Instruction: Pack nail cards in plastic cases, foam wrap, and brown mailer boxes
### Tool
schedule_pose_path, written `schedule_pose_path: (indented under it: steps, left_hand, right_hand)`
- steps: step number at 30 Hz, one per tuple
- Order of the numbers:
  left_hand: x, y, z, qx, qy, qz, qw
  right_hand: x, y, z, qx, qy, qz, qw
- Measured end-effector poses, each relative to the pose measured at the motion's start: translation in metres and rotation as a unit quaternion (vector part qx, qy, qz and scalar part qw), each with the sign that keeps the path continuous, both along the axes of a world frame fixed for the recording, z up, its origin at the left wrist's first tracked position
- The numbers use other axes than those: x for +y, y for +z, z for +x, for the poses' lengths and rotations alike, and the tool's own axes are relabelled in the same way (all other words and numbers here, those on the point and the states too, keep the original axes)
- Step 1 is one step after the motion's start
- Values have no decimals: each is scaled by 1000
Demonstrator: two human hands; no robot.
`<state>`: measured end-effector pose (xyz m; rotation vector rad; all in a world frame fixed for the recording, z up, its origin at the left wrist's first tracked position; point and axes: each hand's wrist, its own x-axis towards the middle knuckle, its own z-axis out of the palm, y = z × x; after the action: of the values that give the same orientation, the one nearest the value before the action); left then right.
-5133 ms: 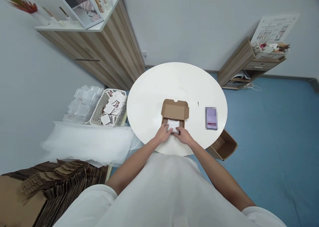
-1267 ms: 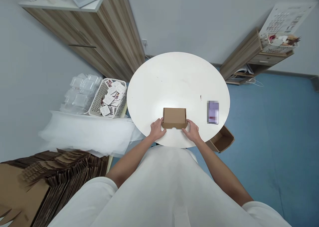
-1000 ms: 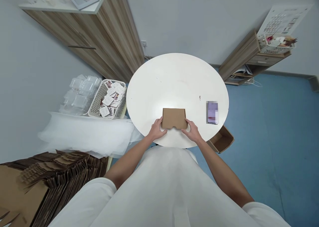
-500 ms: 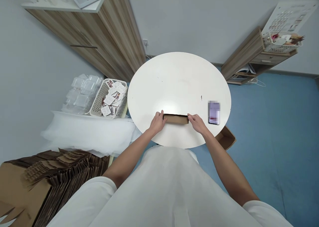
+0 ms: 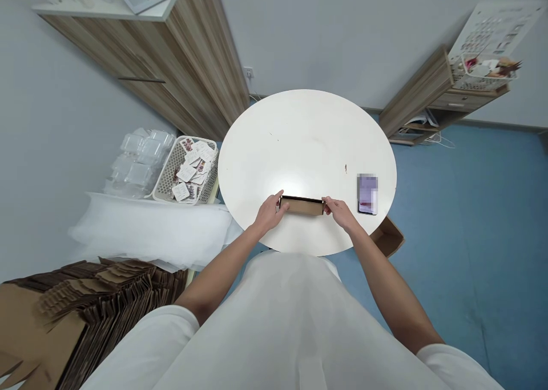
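A small closed brown cardboard box stands on edge near the front of the round white table, showing only a narrow side. My left hand grips its left end and my right hand grips its right end, fingers closed on the box. A blurred purple phone lies flat on the table just right of my right hand.
A white basket of small cards and clear plastic trays sit on a white-covered surface at the left. Flat brown cartons are stacked at lower left. An open cardboard box stands on the blue floor under the table's right edge. Wooden cabinets line the walls.
The open box with white packing was closed, then lay flat between my hands. Within the last second both hands tipped it up on edge.
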<state>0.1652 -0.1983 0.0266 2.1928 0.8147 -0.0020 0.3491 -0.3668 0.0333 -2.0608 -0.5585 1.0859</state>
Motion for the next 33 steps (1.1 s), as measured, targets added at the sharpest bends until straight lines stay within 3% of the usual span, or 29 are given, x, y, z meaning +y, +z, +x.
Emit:
schedule_pose_path:
  steps: [9, 14, 20, 29, 33]
  left_hand:
    - [8, 6, 4, 17, 39, -52, 998]
    - [11, -7, -4, 2, 83, -160, 984]
    - [12, -17, -16, 1, 88, -290, 953]
    - [15, -18, -11, 26, 88, -257, 962]
    - [9, -18, -15, -9, 83, -252, 964]
  right_hand:
    - [-6, -4, -3, -2, 15, 14, 1000]
    - [-17, -15, -8, -8, -5, 6, 1000]
    - [-25, -31, -20, 29, -34, 19, 999]
    - [-17, -26, -21, 46, -71, 12, 996]
    - [-21, -23, -27, 66, -79, 47, 994]
